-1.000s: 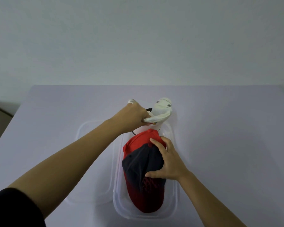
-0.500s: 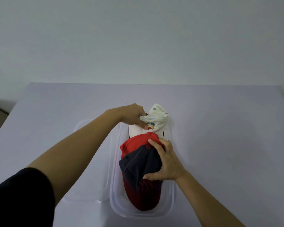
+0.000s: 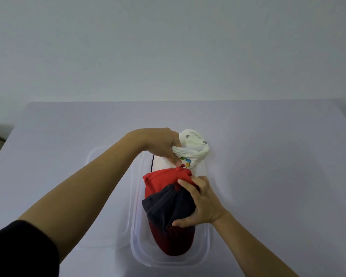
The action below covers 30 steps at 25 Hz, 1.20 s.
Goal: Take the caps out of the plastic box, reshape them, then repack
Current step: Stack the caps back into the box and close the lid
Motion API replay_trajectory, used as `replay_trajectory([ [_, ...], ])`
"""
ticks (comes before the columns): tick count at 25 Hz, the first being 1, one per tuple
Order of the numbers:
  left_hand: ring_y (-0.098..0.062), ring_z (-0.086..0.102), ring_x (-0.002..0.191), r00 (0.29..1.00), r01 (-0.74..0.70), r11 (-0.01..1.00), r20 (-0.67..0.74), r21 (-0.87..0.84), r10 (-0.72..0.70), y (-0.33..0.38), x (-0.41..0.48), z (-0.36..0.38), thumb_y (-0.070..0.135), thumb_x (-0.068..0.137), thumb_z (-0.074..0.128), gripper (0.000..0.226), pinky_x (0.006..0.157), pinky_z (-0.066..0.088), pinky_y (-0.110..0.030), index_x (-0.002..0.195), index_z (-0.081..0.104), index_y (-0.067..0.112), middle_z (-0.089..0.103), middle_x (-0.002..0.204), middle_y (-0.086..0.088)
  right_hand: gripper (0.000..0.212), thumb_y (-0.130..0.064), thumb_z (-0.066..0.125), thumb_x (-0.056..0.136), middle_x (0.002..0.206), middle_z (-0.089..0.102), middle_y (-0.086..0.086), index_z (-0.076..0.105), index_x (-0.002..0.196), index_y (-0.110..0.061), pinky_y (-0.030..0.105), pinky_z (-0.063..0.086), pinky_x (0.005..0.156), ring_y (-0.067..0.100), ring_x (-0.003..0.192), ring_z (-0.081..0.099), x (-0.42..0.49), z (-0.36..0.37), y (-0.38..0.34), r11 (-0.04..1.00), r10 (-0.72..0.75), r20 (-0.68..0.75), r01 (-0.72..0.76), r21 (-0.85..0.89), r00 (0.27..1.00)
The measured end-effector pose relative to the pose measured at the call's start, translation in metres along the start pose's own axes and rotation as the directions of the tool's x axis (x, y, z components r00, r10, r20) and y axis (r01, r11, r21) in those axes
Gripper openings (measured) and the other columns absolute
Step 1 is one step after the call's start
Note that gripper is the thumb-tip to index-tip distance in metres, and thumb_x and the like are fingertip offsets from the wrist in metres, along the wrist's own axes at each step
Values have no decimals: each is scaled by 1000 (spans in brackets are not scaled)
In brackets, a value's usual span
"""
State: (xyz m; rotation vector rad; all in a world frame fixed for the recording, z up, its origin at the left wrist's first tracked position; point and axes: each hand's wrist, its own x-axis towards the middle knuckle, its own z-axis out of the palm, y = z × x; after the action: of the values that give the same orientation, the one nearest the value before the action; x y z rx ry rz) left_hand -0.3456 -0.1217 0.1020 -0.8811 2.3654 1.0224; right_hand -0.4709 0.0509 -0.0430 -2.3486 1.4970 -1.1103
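Note:
A clear plastic box (image 3: 203,258) lies lengthwise on the table in front of me. Inside it sit a dark navy cap (image 3: 168,208) on top of a red cap (image 3: 174,240), whose brim points toward me. At the far end a white cap (image 3: 194,148) with a small coloured logo sticks up over the box rim. My left hand (image 3: 160,144) pinches the bunched fabric of the white cap. My right hand (image 3: 202,202) grips the right side of the navy cap, fingers curled over its crown.
The box's clear lid (image 3: 108,196) lies flat on the table just left of the box, under my left forearm. The pale lilac table (image 3: 278,176) ends at a plain wall behind; its left edge drops to a darker floor.
My left hand has brought the white cap down from above the box's far end into the box. My right hand stays on the navy cap, gripping tighter.

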Motion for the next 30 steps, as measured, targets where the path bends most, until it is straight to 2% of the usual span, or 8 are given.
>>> replay_trajectory([
  [4, -8, 52, 74, 986, 127, 986, 126, -108, -113, -7, 4, -1, 41, 79, 71, 13, 82, 53, -37, 76, 68, 29, 57, 68, 15, 98, -78, 54, 62, 131, 24, -5, 27, 135, -19, 24, 38, 97, 17, 105, 39, -1, 1, 2, 1000, -13, 7, 13, -6, 1000],
  [6, -14, 53, 93, 975, 191, 973, 136, -131, -173, -16, 12, 1, 43, 80, 70, 25, 87, 56, -44, 94, 69, 23, 59, 82, 13, 100, -78, 56, 60, 127, 31, 0, 27, 136, -19, 28, 41, 96, 17, 107, 40, -1, 1, 3, 1000, 7, 18, -7, -18, 1000],
  [9, -12, 50, 72, 986, 162, 974, 54, -160, -156, -25, 25, 9, 43, 79, 71, 23, 69, 54, -30, 73, 65, 22, 54, 68, 9, 102, -77, 59, 57, 126, 32, 1, 27, 136, -20, 29, 41, 96, 17, 108, 41, 0, 1, 2, 1000, 22, 17, -21, -22, 1000],
  [12, -12, 31, 50, 993, 87, 989, -70, -116, -95, -32, 33, 16, 40, 80, 71, 38, 51, 26, -22, 54, 52, 19, 38, 51, 5, 104, -73, 62, 53, 125, 33, 1, 28, 135, -20, 28, 41, 95, 16, 106, 41, 2, -2, 0, 1000, 12, 11, -12, -26, 1000],
  [17, -12, 32, 49, 990, 97, 989, -89, -111, -107, -40, 35, 20, 40, 80, 70, 35, 50, 27, -23, 59, 56, 17, 40, 52, 5, 104, -73, 62, 54, 127, 33, 1, 27, 136, -21, 34, 48, 91, 16, 107, 41, 3, -3, 0, 1000, 11, 32, -11, -16, 999],
  [22, -10, 51, 67, 988, 153, 969, 60, -193, -144, -43, 37, 19, 44, 80, 70, 21, 69, 51, -31, 69, 62, 27, 55, 66, 9, 104, -73, 62, 53, 127, 33, 0, 27, 136, -20, 34, 50, 90, 16, 108, 42, 4, -6, -1, 1000, 8, 31, -7, -17, 999],
  [26, -9, 33, 48, 981, 74, 978, -164, -197, -107, -56, 38, 22, 37, 80, 71, 38, 48, 27, -18, 56, 52, 16, 42, 53, 5, 103, -72, 62, 54, 128, 33, 0, 26, 136, -21, 33, 50, 90, 16, 107, 42, 6, -5, -1, 1000, 17, 40, -17, -7, 999],
  [30, -6, 32, 45, 970, 43, 981, -228, -187, -86, -58, 38, 34, 34, 83, 69, 37, 43, 26, -13, 54, 51, 20, 42, 51, 7, 102, -73, 61, 54, 128, 33, 0, 27, 136, -22, 31, 47, 91, 15, 106, 42, 5, -5, 1, 1000, 1, 42, -1, -2, 999],
])
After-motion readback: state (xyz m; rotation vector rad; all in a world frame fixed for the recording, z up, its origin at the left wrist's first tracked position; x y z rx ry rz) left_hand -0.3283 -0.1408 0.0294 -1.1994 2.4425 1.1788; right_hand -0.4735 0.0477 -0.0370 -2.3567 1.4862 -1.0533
